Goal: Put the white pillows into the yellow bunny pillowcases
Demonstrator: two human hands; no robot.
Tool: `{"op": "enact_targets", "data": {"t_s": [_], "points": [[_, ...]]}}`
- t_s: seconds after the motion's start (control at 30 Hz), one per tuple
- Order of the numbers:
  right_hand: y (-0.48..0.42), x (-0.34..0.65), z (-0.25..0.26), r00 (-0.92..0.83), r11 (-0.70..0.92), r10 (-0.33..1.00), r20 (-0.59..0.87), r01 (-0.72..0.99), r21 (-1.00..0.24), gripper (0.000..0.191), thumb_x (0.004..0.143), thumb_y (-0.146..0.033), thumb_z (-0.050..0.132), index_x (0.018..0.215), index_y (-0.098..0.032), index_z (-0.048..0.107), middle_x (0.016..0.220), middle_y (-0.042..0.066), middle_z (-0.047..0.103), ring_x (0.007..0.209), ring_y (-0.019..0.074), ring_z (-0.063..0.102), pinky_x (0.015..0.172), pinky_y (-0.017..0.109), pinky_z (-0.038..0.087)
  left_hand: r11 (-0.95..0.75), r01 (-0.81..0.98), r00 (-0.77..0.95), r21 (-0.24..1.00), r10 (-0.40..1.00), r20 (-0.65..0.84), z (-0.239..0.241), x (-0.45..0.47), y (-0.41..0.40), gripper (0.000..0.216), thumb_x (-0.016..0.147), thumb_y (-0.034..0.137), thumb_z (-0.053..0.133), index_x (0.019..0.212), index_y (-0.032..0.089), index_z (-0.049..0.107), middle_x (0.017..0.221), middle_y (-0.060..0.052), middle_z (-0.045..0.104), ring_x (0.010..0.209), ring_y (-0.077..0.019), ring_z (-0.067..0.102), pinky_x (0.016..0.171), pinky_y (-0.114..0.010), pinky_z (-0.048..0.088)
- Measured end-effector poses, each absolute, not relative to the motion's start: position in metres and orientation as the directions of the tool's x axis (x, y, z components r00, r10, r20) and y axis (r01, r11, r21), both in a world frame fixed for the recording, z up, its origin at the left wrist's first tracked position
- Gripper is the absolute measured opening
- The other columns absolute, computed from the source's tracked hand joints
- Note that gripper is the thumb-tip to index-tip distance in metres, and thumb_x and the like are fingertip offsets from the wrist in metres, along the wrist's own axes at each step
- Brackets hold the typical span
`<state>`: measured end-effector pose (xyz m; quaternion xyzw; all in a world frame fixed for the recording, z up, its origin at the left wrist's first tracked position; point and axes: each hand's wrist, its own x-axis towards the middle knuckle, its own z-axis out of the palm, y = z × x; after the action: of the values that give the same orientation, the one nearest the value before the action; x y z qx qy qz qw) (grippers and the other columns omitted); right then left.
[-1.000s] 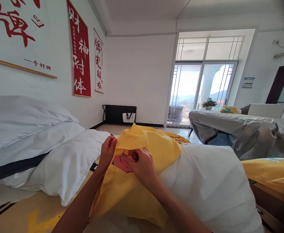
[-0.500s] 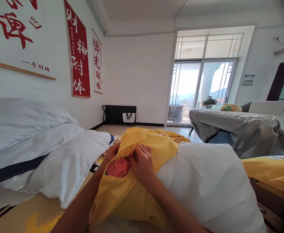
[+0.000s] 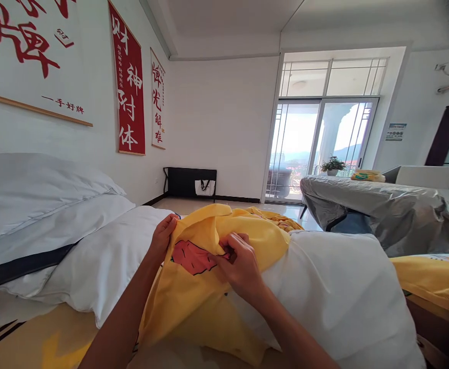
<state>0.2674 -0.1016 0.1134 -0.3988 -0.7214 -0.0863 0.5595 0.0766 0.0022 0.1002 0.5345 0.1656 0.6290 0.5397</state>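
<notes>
A yellow pillowcase (image 3: pixel 186 312) with a red strawberry-like print lies in front of me, partly over a white pillow (image 3: pixel 324 287). My left hand (image 3: pixel 163 237) grips the upper left edge of the fabric. My right hand (image 3: pixel 241 261) pinches a fold of it right of the red print, with thumb and fingers together. Between the hands the cloth is drawn up and bunched. The white pillow sticks out of the cloth to the right; how far it reaches inside is hidden.
White pillows (image 3: pixel 105 261) are piled on the left, one with a dark blue band. Another yellow item (image 3: pixel 439 277) lies at the right edge. A plastic-covered table (image 3: pixel 366 197) stands beyond, near glass sliding doors (image 3: pixel 320 148). A black folded panel (image 3: pixel 182 182) leans at the far wall.
My hands have moved apart: the left went to the left and up along the cloth edge, the right moved right. The fabric between them is spread wider.
</notes>
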Motion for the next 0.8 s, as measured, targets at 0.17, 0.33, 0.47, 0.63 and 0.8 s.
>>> {"op": "enact_targets", "data": {"t_s": [0.17,0.33,0.47,0.63,0.8], "points": [[-0.096,0.263,0.106,-0.015,0.592,0.467,0.884,0.747,-0.301,0.016,0.072,-0.022,0.066,0.079,-0.022,0.052,0.077,0.000,0.060,0.075,0.0180,0.051,0.075,0.033,0.036,-0.404,-0.322,0.328,0.856,0.801,0.501,0.104,0.088,-0.019,0.024,0.073,0.034,0.070,0.088,0.018,0.060,0.075,0.001,0.060,0.063,-0.0115,0.050,0.056,-0.022,0.040],[-0.093,0.244,0.100,-0.069,0.559,0.482,0.873,0.792,-0.246,0.012,0.075,-0.017,0.061,0.086,-0.021,0.056,0.094,0.005,0.062,0.093,0.0228,0.051,0.085,0.037,0.032,-0.501,-0.204,0.202,0.841,0.819,0.537,0.101,0.100,-0.033,0.028,0.065,0.032,0.074,0.086,0.016,0.065,0.071,0.001,0.062,0.063,-0.0133,0.051,0.056,-0.022,0.041],[-0.088,0.234,0.099,-0.056,0.599,0.459,0.886,0.756,-0.263,0.013,0.074,-0.009,0.051,0.071,-0.021,0.052,0.077,0.002,0.061,0.078,0.0189,0.051,0.077,0.034,0.032,-0.560,-0.163,0.159,0.812,0.798,0.582,0.100,0.104,-0.044,0.023,0.065,0.031,0.073,0.082,0.017,0.064,0.067,0.003,0.060,0.062,-0.0123,0.050,0.055,-0.021,0.040],[-0.088,0.244,0.102,-0.117,0.670,0.435,0.893,0.704,-0.234,0.016,0.073,-0.006,0.047,0.073,-0.021,0.054,0.080,0.002,0.064,0.080,0.0185,0.053,0.076,0.032,0.032,-0.533,-0.201,0.129,0.822,0.817,0.562,0.110,0.081,-0.047,0.023,0.074,0.038,0.068,0.076,0.017,0.058,0.059,0.004,0.053,0.052,-0.0083,0.044,0.048,-0.018,0.034],[-0.097,0.259,0.110,-0.072,0.633,0.455,0.888,0.728,-0.265,0.012,0.077,-0.011,0.050,0.072,-0.022,0.047,0.073,0.001,0.059,0.073,0.0177,0.050,0.072,0.031,0.032,-0.393,-0.495,0.103,0.775,0.859,0.501,0.108,0.055,-0.029,0.030,0.072,0.043,0.071,0.076,0.019,0.054,0.056,0.006,0.047,0.048,-0.0067,0.041,0.046,-0.018,0.034]]}}
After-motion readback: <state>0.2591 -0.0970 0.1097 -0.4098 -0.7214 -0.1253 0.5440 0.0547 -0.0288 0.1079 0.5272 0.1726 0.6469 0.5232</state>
